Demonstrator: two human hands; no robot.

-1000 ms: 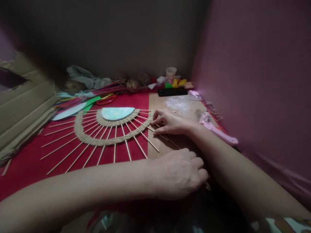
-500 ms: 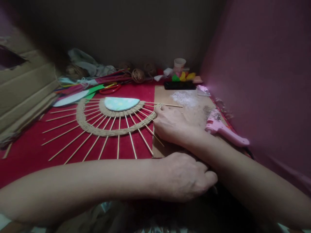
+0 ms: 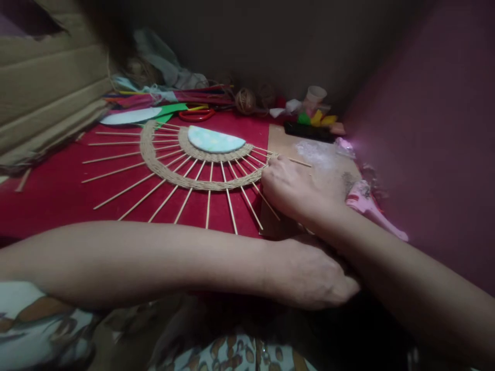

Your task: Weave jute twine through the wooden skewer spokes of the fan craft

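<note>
Head view shows your right hand curled, fingertips pressing the right end of the woven stick fan on the red table. Your left hand lies loosely closed near the table edge, its grip hidden. A pink glue gun rests just beside your right wrist.

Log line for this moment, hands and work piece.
right hand: fingertips on right end of woven twine band | left hand: resting near edge, holding nothing visible | glue gun: lying on cardboard sheet
</note>
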